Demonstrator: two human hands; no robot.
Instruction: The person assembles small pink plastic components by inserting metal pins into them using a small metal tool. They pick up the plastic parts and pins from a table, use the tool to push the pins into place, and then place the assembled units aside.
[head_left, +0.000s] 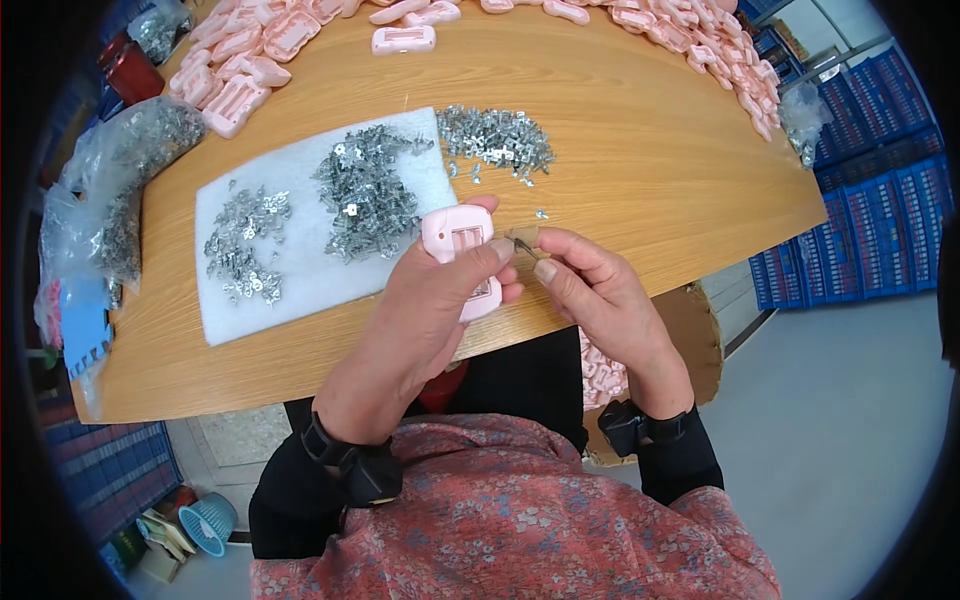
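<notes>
My left hand (410,305) is closed around a pale pink plastic housing (446,232) with rectangular slots, held above the front of the table. The left thumb lies across its middle and hides part of it. Close by its right side, my right hand (610,305) pinches a small, thin, dark piece with a tan part (526,244), pointing at the housing; its exact kind is too small to tell. Behind my hands, a white foam sheet (300,305) carries a smaller heap of metal clips (247,245) and a larger clip heap (368,195). More loose clips (495,138) lie on bare wood beside it.
Pink housings are piled along the far left (240,60) and far right (700,45) of the wooden table (640,180). Plastic bags of metal parts (120,225) and a red jar (132,70) line the left edge. Blue bins (860,220) stand at right; a cardboard box (705,345) sits below.
</notes>
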